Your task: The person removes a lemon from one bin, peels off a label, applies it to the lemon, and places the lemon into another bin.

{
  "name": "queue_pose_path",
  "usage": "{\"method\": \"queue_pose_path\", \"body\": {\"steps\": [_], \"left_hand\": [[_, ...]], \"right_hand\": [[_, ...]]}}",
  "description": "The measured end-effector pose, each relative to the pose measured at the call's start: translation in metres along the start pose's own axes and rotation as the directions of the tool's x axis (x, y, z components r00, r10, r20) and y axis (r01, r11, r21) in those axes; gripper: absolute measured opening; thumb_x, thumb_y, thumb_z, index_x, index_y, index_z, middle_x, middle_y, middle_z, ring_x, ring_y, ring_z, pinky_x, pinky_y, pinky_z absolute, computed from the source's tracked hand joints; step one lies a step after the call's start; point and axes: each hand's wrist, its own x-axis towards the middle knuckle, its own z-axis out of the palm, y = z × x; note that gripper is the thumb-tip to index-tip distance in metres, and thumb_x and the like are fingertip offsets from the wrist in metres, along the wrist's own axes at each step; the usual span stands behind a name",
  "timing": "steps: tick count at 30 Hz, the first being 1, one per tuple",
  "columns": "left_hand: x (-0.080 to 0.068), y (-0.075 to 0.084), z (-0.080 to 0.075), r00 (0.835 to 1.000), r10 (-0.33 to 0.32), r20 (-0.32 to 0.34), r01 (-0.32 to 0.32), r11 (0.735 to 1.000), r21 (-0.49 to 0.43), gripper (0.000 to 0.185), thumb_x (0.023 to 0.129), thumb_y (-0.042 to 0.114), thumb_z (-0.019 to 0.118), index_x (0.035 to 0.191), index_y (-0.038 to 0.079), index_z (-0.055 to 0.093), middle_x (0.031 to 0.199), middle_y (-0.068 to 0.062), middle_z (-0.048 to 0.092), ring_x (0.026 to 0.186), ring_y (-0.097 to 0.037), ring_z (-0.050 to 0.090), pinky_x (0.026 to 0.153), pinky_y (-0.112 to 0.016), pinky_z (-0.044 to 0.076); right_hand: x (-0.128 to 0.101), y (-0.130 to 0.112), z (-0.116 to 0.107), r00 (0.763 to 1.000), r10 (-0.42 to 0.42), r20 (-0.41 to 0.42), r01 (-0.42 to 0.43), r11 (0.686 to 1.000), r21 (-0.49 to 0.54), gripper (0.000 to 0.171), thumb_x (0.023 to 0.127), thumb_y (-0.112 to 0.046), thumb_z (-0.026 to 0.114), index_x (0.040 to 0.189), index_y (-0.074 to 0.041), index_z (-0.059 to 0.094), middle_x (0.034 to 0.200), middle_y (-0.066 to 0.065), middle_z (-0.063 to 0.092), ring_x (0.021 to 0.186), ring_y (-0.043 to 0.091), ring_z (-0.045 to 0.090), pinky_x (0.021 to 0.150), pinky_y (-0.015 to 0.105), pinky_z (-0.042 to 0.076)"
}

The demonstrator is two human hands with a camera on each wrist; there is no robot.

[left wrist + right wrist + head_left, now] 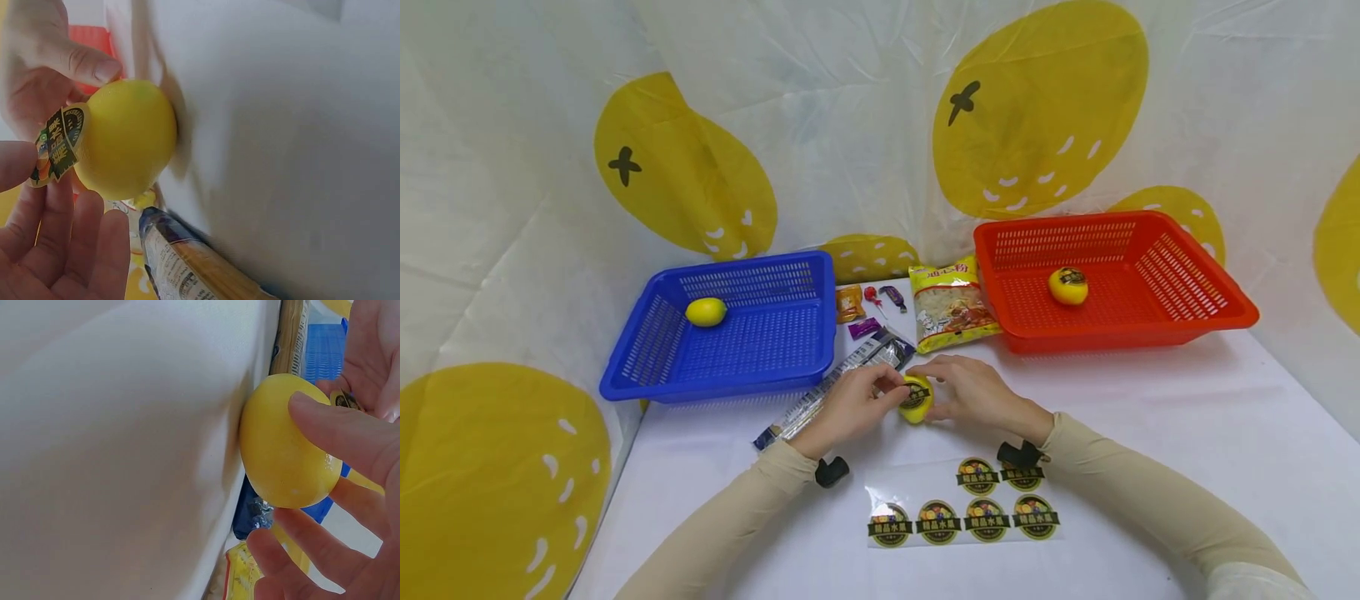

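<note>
Stickers lie nearest; both hands curl round lemon.

We are looking at a makeshift staged tabletop: a white cloth-covered table is standing inside crumpled white sheeting printed with big yellow lemons

- lemon: small, smooth and bright yellow, sitting on the white bench near the front middle, gripped between both hands
- sticker: round, dark with a gold rim and a banner across it, stuck on the lemon's side, one edge curling off the skin
</note>
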Motion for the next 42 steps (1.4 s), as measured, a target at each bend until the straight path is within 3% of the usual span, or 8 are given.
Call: {"method": "queue_pose_path", "body": {"steps": [9,16,26,34,42], "left_hand": [[0.008,0.004,0.002,0.999,0.041,-0.017,-0.039,0.991,0.128,0.011,0.095,0.032,0.072,0.101,0.023,0.073,0.097,0.006,0.075,0.081,-0.008,0.064,0.071,-0.026,0.049],[0.008,0.005,0.008,0.996,0.068,-0.061,-0.054,0.976,0.209,0.012,0.094,0.032,0.074,0.103,0.024,0.075,0.099,0.007,0.073,0.092,-0.013,0.067,0.075,-0.028,0.05],[0.007,0.006,0.01,0.994,0.058,-0.094,-0.034,0.969,0.244,0.016,0.092,0.035,0.076,0.104,0.026,0.078,0.095,0.007,0.071,0.086,-0.017,0.065,0.068,-0.027,0.044],[0.006,0.008,0.013,0.99,0.043,-0.132,-0.012,0.974,0.225,0.02,0.091,0.036,0.076,0.107,0.025,0.079,0.094,0.004,0.07,0.079,-0.011,0.057,0.064,-0.025,0.041],[0.005,0.006,0.017,0.976,0.081,-0.2,-0.035,0.974,0.224,0.023,0.089,0.035,0.079,0.109,0.025,0.076,0.103,0.001,0.073,0.085,-0.019,0.064,0.067,-0.026,0.043]], "right_hand": [[-0.001,0.0,0.001,0.998,-0.044,-0.037,0.043,0.999,-0.018,0.067,0.076,-0.034,0.091,0.137,-0.022,0.067,0.129,0.003,0.071,0.118,0.027,0.067,0.096,0.052,0.053],[-0.001,0.0,0.001,0.997,-0.039,-0.062,0.039,0.999,-0.006,0.068,0.074,-0.035,0.092,0.136,-0.022,0.068,0.128,0.002,0.072,0.117,0.027,0.067,0.095,0.05,0.054],[-0.002,0.0,0.001,0.998,-0.023,-0.061,0.023,1.0,0.006,0.068,0.073,-0.036,0.093,0.135,-0.023,0.068,0.127,0.0,0.073,0.101,0.02,0.069,0.084,0.042,0.054],[-0.002,0.002,0.002,0.998,-0.015,-0.056,0.016,1.0,0.014,0.067,0.074,-0.035,0.092,0.135,-0.025,0.068,0.128,0.0,0.073,0.104,0.022,0.069,0.087,0.044,0.054],[-0.002,0.003,0.003,0.998,-0.019,-0.063,0.02,1.0,0.021,0.068,0.074,-0.035,0.093,0.136,-0.024,0.068,0.128,-0.001,0.073,0.1,0.02,0.068,0.083,0.04,0.053]]}}
